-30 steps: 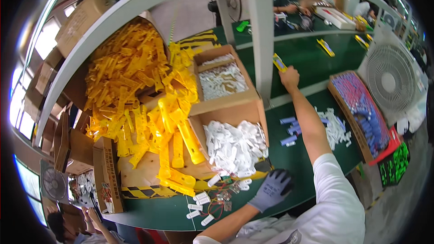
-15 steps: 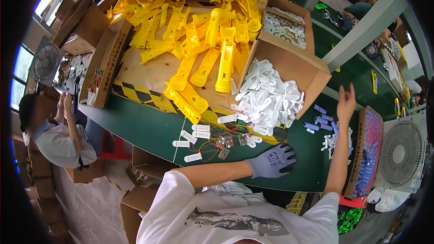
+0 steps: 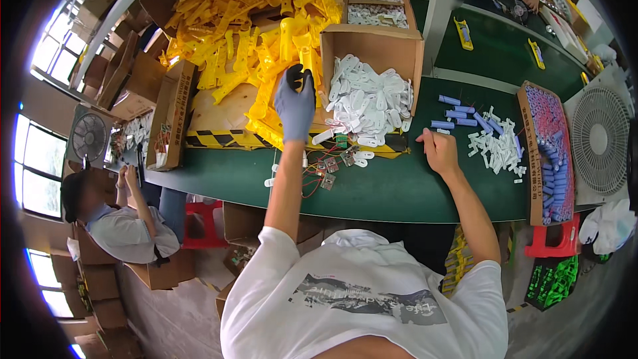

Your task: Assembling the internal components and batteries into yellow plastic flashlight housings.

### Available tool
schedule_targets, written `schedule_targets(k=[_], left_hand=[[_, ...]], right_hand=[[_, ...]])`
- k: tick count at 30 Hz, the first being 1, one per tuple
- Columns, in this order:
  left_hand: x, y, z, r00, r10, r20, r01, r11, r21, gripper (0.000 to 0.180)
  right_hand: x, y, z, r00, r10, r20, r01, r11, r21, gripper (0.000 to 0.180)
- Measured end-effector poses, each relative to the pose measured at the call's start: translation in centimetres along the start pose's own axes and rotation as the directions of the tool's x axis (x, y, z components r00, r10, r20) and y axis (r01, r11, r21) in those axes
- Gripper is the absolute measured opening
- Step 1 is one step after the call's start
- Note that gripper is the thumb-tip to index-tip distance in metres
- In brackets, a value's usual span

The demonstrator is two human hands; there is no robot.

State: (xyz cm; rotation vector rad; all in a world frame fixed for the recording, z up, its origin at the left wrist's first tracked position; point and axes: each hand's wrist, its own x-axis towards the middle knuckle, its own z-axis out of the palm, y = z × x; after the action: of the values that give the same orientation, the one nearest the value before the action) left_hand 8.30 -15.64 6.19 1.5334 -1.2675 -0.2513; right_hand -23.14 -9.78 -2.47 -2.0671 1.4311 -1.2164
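My left hand, in a grey glove with black fingertips, reaches over the edge of a heap of yellow plastic shells. Its fingers are apart above one shell, and I see no grip on it. My bare right hand rests on the green table with its fingers curled in and nothing showing in them. It lies between a carton of white plastic clips and several blue cylindrical batteries. Small circuit boards with red and yellow wires lie near my left forearm, which partly covers some white pieces.
Small white parts are scattered at the right, beside a box of batteries and a fan. A second carton of white parts stands behind. Another person sits at the left. Striped tape edges the wooden board.
My left hand has moved from the table's near edge up and left to the yellow shells. The right hand has drawn back left, its fingers now curled. The view has shifted.
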Motion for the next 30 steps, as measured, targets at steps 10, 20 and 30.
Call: schedule_targets(k=[10,20,30], left_hand=[[3.3,-4.9,3.2,0.897,-0.230,0.378,-0.071,0.767,0.637,0.083],[-10.5,-2.4,-5.3,0.947,-0.063,0.316,0.277,0.659,-0.699,0.050],[-24.3,-3.8,-12.0,0.522,-0.116,0.845,0.852,0.024,-0.523,0.064]], right_hand=[[-0.4,0.3,-1.1,0.986,0.166,0.013,-0.166,0.975,0.144,0.034],[-0.7,-1.4,-1.3,0.994,-0.063,-0.091,0.069,0.995,0.071,0.021],[1.3,-10.0,8.8,0.873,-0.212,0.439,0.307,0.939,-0.158,0.030]])
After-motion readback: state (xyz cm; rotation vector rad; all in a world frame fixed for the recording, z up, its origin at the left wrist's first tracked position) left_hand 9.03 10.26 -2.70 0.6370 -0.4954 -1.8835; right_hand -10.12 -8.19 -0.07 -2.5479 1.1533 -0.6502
